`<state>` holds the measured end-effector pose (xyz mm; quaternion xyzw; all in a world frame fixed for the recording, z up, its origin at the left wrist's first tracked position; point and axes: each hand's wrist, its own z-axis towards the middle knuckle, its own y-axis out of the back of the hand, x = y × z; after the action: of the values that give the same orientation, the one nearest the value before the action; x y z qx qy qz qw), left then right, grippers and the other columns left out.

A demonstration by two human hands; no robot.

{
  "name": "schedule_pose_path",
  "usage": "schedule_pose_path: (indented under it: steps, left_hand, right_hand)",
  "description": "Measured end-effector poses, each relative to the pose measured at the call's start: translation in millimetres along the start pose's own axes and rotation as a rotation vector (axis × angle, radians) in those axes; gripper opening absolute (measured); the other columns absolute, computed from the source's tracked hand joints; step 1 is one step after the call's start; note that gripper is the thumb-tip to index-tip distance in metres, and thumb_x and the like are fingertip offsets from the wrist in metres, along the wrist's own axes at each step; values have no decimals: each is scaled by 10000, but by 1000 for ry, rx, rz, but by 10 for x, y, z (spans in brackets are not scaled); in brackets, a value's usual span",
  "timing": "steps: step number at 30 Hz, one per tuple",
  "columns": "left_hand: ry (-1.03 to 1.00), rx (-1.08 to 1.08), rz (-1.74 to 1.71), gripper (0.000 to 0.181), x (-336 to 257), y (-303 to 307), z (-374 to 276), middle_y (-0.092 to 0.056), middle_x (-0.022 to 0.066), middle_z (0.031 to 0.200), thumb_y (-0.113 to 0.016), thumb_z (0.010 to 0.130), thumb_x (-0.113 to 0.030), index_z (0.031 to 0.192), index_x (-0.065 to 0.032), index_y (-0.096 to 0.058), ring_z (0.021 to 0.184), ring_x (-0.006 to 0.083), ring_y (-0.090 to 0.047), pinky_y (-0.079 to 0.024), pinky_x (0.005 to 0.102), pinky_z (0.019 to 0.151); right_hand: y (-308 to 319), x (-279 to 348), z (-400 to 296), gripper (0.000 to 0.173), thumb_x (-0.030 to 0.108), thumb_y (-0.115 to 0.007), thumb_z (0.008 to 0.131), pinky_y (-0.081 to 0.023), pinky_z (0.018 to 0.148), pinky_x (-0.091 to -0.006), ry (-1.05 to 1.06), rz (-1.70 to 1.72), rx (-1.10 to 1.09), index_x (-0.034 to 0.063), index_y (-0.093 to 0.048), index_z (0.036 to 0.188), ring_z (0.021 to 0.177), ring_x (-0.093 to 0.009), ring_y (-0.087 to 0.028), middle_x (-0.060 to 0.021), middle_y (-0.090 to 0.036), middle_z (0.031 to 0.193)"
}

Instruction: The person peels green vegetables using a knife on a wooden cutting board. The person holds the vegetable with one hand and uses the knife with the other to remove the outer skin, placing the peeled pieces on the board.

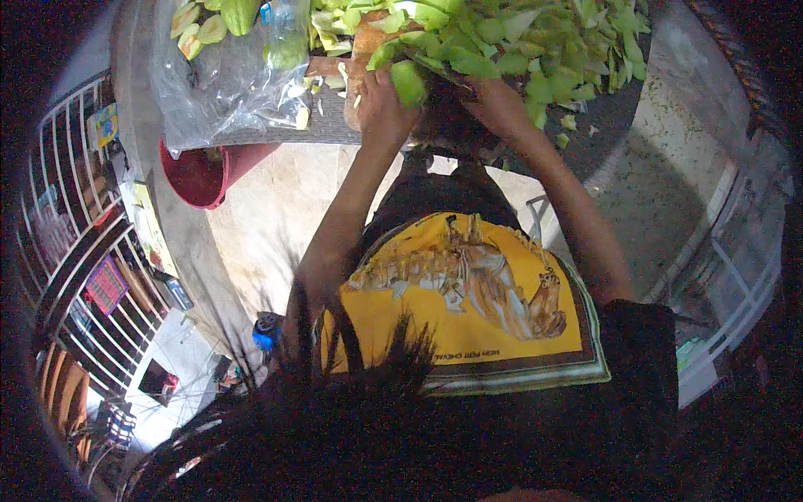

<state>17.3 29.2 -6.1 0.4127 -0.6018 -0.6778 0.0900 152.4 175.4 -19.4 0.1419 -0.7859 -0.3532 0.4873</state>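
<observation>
My left hand (pixel 384 106) is at the near edge of a wooden board (pixel 366 47), its fingers closed on a pale green vegetable piece (pixel 408 85). To its right, my right hand (pixel 495 103) reaches to the edge of a large heap of cut green slices (pixel 552 44). Its fingertips are blurred and partly covered, so I cannot make out whether it holds a tool. Small pale scraps (pixel 342 70) lie beside the board. On the left, a clear plastic bag (pixel 219 94) is spread out, with cut halves (pixel 212 29) and a ridged green vegetable (pixel 239 14) at its top.
Below the bag stands a red bucket (pixel 194 176). The dark textured work surface (pixel 615 119) ends just before my legs. A white-barred rack (pixel 75 125) stands at far left, and a blue object (pixel 266 339) is on the floor. A yellow printed cloth (pixel 401 320) covers my front.
</observation>
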Motion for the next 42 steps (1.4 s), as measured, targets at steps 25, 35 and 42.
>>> schedule_pose_path:
  steps: [25, 35, 42]
  left_hand:
    - [-23, -224, -11, 754, 187, -157, -198, -479, 209, 1121, -800, 612, -266, 1203, -19, -402, 1034, 404, -480, -456, 454, 822]
    - [71, 36, -391, 750, 502, -184, 27, -511, 207, 1104, -742, 672, -305, 1265, -9, -389, 932, 354, -576, -494, 393, 770]
    - [519, 318, -1114, 501, 209, 104, -128, -602, 185, 1003, -661, 777, -330, 1121, 11, -532, 868, 301, -608, -493, 372, 756]
  right_hand:
    - [-9, 309, -461, 207, 187, -613, 811, -463, 665, -468, 26, 126, -1, 35, -528, 924, 809, -394, -595, -183, -633, 827]
    - [-126, 113, -439, 335, 169, -630, 803, -486, 707, -386, 60, 198, -131, 34, -554, 1100, 825, -315, -640, -180, -650, 898]
    - [58, 221, -387, 372, 161, -629, 802, -480, 727, -376, 47, 186, -36, 27, -549, 1140, 828, -299, -637, -176, -648, 928]
